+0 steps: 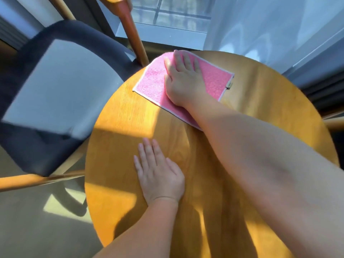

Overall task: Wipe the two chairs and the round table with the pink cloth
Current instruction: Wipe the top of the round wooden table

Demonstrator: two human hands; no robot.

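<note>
While the right hand (pixel 183 79) lies flat on the pink cloth (pixel 149 81), fingers (pixel 178 60) straight and slightly spread, it presses the cloth onto the far-left edge of the round wooden surface (pixel 260 101); probably for full wiping contact. Left hand (pixel 158 174) rests palm-down nearer the body, fingers together, likely bracing. Dark-cushioned chair (pixel 55 90) stands just beside, left.

Pink cloth (pixel 152 79), orange-brown table (pixel 119 183)
</note>
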